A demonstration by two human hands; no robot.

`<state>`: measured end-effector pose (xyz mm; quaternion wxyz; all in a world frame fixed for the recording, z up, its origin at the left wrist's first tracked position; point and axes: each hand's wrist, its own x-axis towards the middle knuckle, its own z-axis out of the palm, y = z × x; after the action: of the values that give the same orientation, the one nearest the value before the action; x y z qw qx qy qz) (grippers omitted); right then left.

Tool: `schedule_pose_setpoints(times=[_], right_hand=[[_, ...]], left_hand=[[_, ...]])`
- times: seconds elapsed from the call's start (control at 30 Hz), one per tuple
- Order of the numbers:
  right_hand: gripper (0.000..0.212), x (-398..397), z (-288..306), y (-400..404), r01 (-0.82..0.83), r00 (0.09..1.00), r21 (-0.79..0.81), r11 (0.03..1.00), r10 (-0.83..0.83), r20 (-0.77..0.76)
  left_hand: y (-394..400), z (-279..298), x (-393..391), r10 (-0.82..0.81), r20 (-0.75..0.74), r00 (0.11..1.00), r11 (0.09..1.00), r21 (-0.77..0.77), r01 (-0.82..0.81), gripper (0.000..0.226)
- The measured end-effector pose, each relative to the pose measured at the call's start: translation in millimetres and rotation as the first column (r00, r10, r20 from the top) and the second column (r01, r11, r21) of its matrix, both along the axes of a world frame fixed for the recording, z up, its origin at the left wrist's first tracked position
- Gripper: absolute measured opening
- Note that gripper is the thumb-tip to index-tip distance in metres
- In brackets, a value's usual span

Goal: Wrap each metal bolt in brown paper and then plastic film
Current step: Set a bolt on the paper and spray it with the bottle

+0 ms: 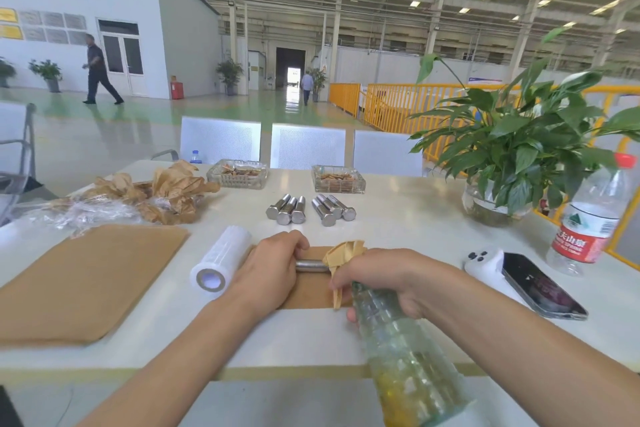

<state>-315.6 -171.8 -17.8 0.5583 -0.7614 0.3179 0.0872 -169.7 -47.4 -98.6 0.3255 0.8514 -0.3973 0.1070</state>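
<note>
The bolt point(311, 265) lies gripped by the left hand point(273, 270) to steady it while the right hand point(374, 279) pinches brown paper point(343, 255) over its end.

A white tabletop point(398, 218) is carrying two glass ashtrays point(237, 173) at its far edge, a potted plant point(512, 156) far right, a water bottle point(588, 218) beside it, and a phone point(540, 284) lying near right. Three white chairs point(306, 146) are standing beyond. A person point(98, 69) is walking far left.
</note>
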Motion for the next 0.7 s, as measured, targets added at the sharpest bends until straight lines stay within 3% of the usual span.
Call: schedule_pose_setpoints(times=[0.27, 0.43, 0.7], right_hand=[[0.016, -1, 5, 0, -0.021, 1.0, -0.031, 0.999, 0.022, 0.004], [0.004, -7, 7, -4, -0.026, 1.0, -0.056, 0.998, 0.026, -0.006], [0.012, -16, 6, -14, -0.041, 0.998, -0.126, 0.991, 0.036, -0.042]], left_hand=[[0, 0, 2, -0.013, 0.007, 1.0, 1.0, -0.012, 0.013, 0.039], [-1, 0, 1, -0.014, 0.016, 1.0, 1.0, -0.002, 0.014, 0.039], [0, -2, 2, -0.024, 0.019, 1.0, 1.0, -0.011, 0.025, 0.038]])
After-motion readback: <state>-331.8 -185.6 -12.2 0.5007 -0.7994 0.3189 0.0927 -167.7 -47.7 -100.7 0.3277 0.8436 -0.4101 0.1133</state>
